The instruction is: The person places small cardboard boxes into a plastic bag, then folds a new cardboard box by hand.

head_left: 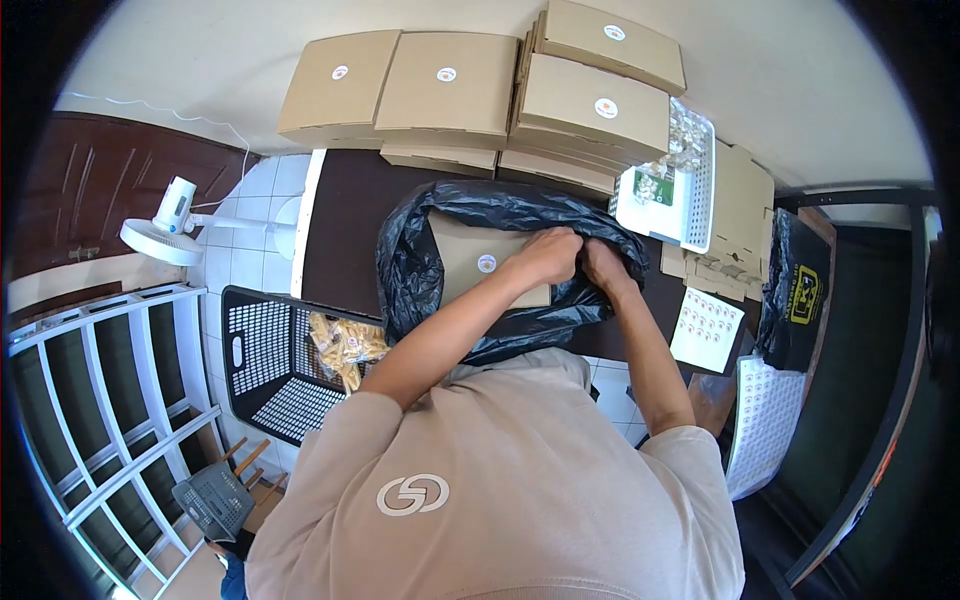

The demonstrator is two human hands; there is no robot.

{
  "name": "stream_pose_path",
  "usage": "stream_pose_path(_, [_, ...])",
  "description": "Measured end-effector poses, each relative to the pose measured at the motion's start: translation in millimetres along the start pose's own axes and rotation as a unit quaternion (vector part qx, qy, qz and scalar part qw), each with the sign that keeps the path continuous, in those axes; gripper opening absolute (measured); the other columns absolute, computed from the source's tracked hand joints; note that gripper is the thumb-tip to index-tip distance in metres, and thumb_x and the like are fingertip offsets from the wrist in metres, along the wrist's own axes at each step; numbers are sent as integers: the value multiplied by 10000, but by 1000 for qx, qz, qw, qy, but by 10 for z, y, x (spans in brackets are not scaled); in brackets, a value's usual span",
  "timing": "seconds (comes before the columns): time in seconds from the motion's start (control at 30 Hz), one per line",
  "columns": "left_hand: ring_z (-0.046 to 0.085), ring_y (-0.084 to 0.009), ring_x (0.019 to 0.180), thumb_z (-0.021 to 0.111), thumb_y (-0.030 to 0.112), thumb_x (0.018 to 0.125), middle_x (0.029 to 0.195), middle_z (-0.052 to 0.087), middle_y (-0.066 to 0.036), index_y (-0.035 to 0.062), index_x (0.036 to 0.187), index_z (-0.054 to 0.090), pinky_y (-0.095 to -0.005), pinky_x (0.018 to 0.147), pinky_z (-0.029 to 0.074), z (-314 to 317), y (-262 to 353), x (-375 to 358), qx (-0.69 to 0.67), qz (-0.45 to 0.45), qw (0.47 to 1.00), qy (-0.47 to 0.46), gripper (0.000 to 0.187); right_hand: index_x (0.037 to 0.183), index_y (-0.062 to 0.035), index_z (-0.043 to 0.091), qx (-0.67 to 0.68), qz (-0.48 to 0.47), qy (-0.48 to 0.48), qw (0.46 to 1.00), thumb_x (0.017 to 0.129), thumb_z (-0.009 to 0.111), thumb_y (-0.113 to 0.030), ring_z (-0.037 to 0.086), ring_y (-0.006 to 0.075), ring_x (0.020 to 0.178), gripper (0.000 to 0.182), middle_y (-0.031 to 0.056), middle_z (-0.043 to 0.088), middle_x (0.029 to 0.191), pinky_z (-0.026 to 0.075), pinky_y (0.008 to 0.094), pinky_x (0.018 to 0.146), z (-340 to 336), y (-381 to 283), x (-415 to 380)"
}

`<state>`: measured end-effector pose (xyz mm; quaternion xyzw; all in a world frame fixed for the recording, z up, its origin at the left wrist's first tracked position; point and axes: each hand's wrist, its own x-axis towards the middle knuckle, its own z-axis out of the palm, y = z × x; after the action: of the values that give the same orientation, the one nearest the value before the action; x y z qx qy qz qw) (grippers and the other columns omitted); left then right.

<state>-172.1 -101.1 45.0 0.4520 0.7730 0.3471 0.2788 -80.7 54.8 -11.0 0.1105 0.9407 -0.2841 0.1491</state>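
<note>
A black plastic bag [410, 270] lies on the dark table in front of me, its mouth spread wide. Inside it sits a flat cardboard box [465, 250] with a small round sticker on top. My left hand [552, 255] reaches across the box, its fingers closed on the bag at the right side of the mouth. Close beside it, my right hand [604, 266] grips the bag's right edge, with its fingertips partly hidden in the folds. My left forearm covers part of the box.
Stacked cardboard boxes [450, 90] line the back of the table [345, 220]. A white basket [700, 180] with small packets stands at right, near a sticker sheet [707, 328]. Left of me are a black crate [270, 350] with yellowish packets and a white fan [165, 235].
</note>
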Motion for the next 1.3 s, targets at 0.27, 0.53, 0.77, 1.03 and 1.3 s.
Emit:
stream_pose_path(0.27, [577,-335,1201,602,91,834,1309,584,-192,26,1179,663,-448,951,492,248,-136,480,210,-154,943,-205,357,1301,-38,468,5,-20,-53,998,900,412,15,427,295,1301,409,168,495,1362,281,342,1126,511,560,-78])
stream_pose_path(0.53, [532,-289,1265,614,123,854,1392,533,-137,69,1293,602,-501,985,468,450,-332,500,324,-131,879,-325,443,1219,19,516,62,-30,74,995,866,469,65,551,374,1138,359,244,572,1208,454,387,945,155,101,-499])
stream_pose_path(0.77, [596,-364,1144,563,98,846,1222,610,-194,27,1137,648,-460,907,519,267,-190,316,226,-130,940,-221,311,935,4,557,334,-38,117,935,859,583,31,631,307,883,85,157,599,955,533,378,751,-818,-451,-1086])
stream_pose_path(1.03, [568,-399,1097,570,166,930,1154,601,-216,-4,1203,605,-427,959,457,-192,197,-221,4,69,994,-79,324,944,-31,569,407,337,409,744,868,630,-28,642,176,794,97,67,604,839,594,327,677,-659,1734,-2282])
stream_pose_path(1.3, [642,-250,1014,581,115,937,1067,677,-150,5,1169,633,-336,901,486,-731,35,-924,-186,-57,977,-82,262,949,-18,568,435,479,477,595,796,673,23,610,146,635,190,76,608,785,569,312,536,-127,2873,-2715])
